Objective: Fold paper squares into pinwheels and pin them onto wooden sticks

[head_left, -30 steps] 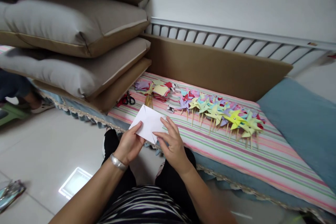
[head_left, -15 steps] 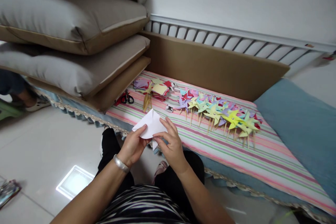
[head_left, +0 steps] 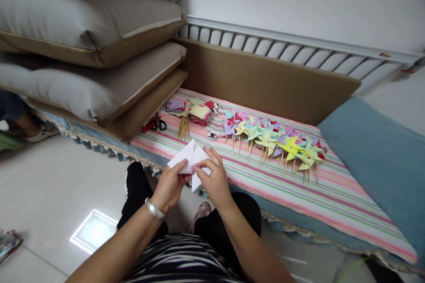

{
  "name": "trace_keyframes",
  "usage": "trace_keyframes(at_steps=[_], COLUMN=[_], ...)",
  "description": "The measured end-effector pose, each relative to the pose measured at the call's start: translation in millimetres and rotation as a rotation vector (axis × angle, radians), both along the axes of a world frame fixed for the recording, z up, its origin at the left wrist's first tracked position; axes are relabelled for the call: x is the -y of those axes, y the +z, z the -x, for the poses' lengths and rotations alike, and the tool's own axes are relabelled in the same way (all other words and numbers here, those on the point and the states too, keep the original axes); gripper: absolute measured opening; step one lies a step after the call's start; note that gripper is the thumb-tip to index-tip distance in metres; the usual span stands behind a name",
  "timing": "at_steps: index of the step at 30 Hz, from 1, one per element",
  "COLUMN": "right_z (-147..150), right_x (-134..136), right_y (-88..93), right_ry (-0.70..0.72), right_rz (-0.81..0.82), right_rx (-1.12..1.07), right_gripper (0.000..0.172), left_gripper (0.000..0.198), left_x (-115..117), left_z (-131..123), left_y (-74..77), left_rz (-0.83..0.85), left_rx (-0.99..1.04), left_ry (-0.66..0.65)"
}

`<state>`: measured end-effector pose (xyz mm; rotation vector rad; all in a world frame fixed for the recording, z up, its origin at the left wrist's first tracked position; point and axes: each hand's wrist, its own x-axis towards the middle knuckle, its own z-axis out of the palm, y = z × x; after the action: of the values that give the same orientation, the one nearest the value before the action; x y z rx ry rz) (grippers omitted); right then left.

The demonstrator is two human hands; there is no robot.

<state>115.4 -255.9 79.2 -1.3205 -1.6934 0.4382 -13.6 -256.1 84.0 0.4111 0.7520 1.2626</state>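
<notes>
A white sheet of paper, cut in from its corners, is held between both hands over the near edge of the striped sheet. My left hand grips its left side, the thumb lying on top and the fingers underneath. My right hand pinches a flap near the paper's middle, thumb and index finger closed on it. One loose point of the paper hangs down between the hands. Beyond it lie a bundle of thin sticks and a small clip-like metal piece.
Several finished paper pinwheels on sticks lie to the right on the striped sheet. Stacked coloured paper and scissors lie at the back left. Piled grey cushions stand on the left. Another person's foot shows at far left.
My right hand has drawn a flap of the white paper in toward its middle and now presses it there. My left hand keeps its hold. The view has shifted slightly.
</notes>
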Motion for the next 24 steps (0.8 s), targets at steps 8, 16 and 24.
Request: trace_keyframes(at_steps=[8, 16, 24], right_z=[2.0, 9.2, -10.6], right_x=[-2.7, -3.2, -16.7], right_y=[-1.3, -2.0, 5.3], right_ry=[-0.047, -0.071, -0.014], right_rz=[-0.002, -0.024, 0.259], right_rx=[-0.006, 0.089, -0.301], right_gripper=[0.006, 0.005, 0.036], left_gripper=[0.033, 0.044, 0.048], left_x=[4.6, -1.6, -6.1], left_z=[-5.2, -7.8, 1.5], left_y=[4.5, -1.5, -6.3], left_rz=[-0.107, -0.03, 0.02], left_rx=[-0.029, -0.107, -0.234], left_ry=[-0.004, 0.112, 0.078])
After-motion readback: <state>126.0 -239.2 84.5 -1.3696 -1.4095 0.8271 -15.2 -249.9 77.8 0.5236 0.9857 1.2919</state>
